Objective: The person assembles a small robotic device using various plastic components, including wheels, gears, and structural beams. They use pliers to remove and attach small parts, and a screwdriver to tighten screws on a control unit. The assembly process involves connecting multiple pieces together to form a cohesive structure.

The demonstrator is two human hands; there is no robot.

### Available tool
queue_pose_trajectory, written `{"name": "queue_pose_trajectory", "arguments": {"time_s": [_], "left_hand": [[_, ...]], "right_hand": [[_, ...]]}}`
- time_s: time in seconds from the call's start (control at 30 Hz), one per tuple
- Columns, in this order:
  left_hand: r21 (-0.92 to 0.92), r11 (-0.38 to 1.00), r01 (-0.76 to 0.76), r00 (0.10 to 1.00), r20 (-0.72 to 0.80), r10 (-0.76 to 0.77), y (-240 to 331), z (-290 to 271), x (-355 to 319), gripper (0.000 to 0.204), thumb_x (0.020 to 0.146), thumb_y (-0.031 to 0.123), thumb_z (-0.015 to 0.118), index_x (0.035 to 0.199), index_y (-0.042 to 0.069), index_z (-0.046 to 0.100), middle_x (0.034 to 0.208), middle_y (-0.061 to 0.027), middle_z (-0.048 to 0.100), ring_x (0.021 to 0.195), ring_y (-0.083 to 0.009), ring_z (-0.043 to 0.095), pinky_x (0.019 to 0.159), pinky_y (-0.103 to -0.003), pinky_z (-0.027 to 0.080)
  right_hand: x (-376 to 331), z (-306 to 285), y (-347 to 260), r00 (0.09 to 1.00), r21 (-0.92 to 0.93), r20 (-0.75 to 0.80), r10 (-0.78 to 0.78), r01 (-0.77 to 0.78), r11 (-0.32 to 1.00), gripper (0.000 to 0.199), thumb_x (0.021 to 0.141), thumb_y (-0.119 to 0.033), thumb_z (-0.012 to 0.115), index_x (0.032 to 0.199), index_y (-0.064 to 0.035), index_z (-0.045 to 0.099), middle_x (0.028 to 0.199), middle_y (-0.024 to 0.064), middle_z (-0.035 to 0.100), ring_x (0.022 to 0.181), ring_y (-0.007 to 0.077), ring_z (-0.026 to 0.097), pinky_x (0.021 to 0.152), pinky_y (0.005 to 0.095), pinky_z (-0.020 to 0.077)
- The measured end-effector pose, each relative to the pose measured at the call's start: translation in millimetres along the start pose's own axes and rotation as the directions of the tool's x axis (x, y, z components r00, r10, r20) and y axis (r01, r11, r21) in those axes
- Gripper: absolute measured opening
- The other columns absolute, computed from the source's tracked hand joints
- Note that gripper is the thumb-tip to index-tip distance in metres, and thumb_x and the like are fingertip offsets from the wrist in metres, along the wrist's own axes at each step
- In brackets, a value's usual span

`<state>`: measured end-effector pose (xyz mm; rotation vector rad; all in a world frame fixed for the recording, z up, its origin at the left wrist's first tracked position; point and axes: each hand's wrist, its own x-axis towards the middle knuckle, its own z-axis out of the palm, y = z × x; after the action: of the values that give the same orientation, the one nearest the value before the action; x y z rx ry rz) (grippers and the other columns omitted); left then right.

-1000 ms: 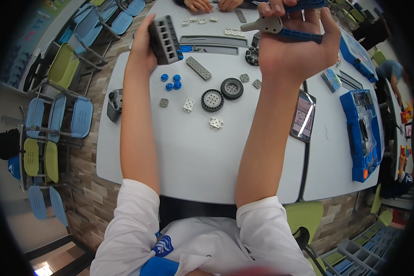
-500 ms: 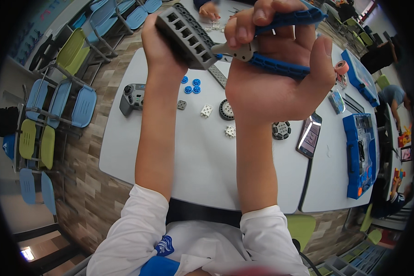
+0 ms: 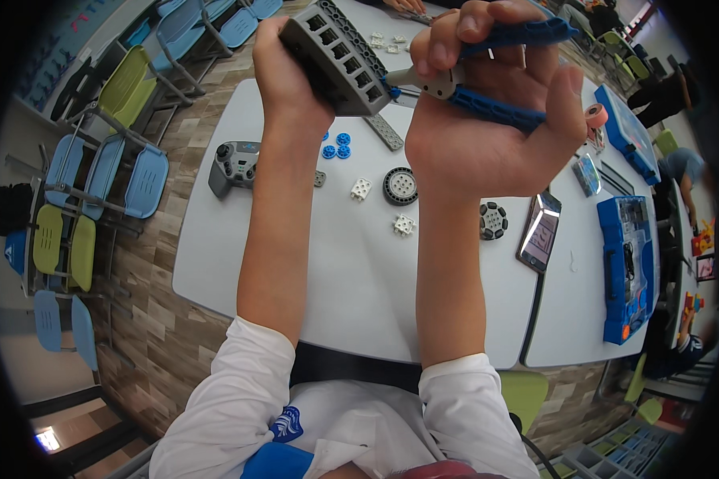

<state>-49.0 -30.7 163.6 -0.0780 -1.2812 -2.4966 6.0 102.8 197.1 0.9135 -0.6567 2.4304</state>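
My left hand (image 3: 284, 92) is closed round a grey plastic hub (image 3: 339, 60) with a row of square ports along its side, held tilted above the table. In my right hand (image 3: 483, 156) are pliers (image 3: 438, 82) with a pale grey head and blue handles spread apart; my fingers hook the upper handle, and the lower one lies against the palm near the thumb. The pliers' tip meets a small blue pin (image 3: 393, 91) at the hub's lower right corner. Whether the jaws grip the pin, I cannot tell.
On the white table (image 3: 351, 271) lie a game controller (image 3: 233, 166), blue wheels (image 3: 336, 150), white connectors (image 3: 403, 225), a black tyre (image 3: 400, 186), a roller wheel (image 3: 494, 221) and a phone (image 3: 539, 233). An open blue case (image 3: 615, 271) stands right. Another person's hands (image 3: 407, 5) work at the far edge.
Both my hands have shifted slightly right with the hub and pliers, still joined at the pin. The other person's hand at the far edge has moved.
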Motion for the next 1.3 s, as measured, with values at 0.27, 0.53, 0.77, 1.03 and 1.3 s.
{"name": "queue_pose_trajectory", "arguments": {"time_s": [0.27, 0.53, 0.77, 1.03, 1.3], "left_hand": [[-0.034, 0.998, -0.049, 0.999, -0.025, 0.048, -11.3, -8.9, 9.2, 0.041, 0.1, 0.041, 0.041, 0.097, 0.007, 0.065, 0.086, -0.011, 0.067, 0.08, -0.0255, 0.068, 0.073, -0.042, 0.057], [0.112, 0.992, -0.057, 0.979, -0.189, 0.078, 17.1, -62.6, 41.9, 0.04, 0.098, 0.039, 0.044, 0.101, 0.007, 0.068, 0.088, -0.0111, 0.069, 0.079, -0.025, 0.069, 0.071, -0.041, 0.058], [0.16, 0.983, 0.086, 0.887, 0.437, -0.149, 8.3, -17.3, 14.2, 0.029, 0.103, 0.035, 0.056, 0.086, 0.011, 0.059, 0.074, 0.0023, 0.052, 0.067, -0.0079, 0.057, 0.058, -0.024, 0.047], [0.466, 0.883, -0.051, 0.789, 0.561, -0.251, -7.4, 5.4, -2.7, 0.029, 0.097, 0.032, 0.064, 0.092, 0.004, 0.07, 0.074, -0.0003, 0.059, 0.079, -0.0083, 0.056, 0.076, -0.024, 0.044], [0.455, 0.874, 0.169, 0.832, 0.409, -0.374, -44.2, -22.4, 23.7, 0.029, 0.098, 0.035, 0.067, 0.086, 0.009, 0.068, 0.079, -0.0001, 0.066, 0.067, -0.0077, 0.06, 0.063, -0.024, 0.047]], "right_hand": [[2.2, -11.3, 13.0, 0.997, -0.155, -0.01, -0.078, 0.076, 0.985, 0.068, 0.106, -0.067, 0.042, 0.064, -0.014, 0.032, 0.056, 0.0014, 0.031, 0.048, 0.0166, 0.031, 0.046, 0.0343, 0.0305], [8.5, 9.2, -92.5, 0.98, -0.046, 0.055, -0.192, 0.194, 0.98, 0.058, 0.1, -0.058, 0.053, 0.063, -0.018, 0.032, 0.058, -0.0029, 0.024, 0.054, 0.0143, 0.026, 0.055, 0.0338, 0.0206], [17.8, -27.4, -46.7, 0.996, 0.002, -0.084, 0.039, -0.039, 0.999, 0.047, 0.097, -0.048, 0.057, 0.066, -0.0194, 0.037, 0.064, -0.0043, 0.03, 0.059, 0.0143, 0.029, 0.059, 0.0349, 0.0216], [16.9, -53.0, -2.9, 0.974, -0.031, -0.226, -0.004, -0.004, 1.0, 0.038, 0.096, -0.044, 0.059, 0.074, -0.0173, 0.042, 0.07, -0.0008, 0.039, 0.062, 0.0159, 0.038, 0.06, 0.0342, 0.031], [33.4, -71.6, 8.0, 0.934, 0.034, -0.348, 0.081, -0.074, 0.997, 0.035, 0.1, -0.041, 0.057, 0.085, -0.0108, 0.049, 0.076, 0.0029, 0.046, 0.065, 0.019, 0.044, 0.063, 0.0357, 0.038]]}}
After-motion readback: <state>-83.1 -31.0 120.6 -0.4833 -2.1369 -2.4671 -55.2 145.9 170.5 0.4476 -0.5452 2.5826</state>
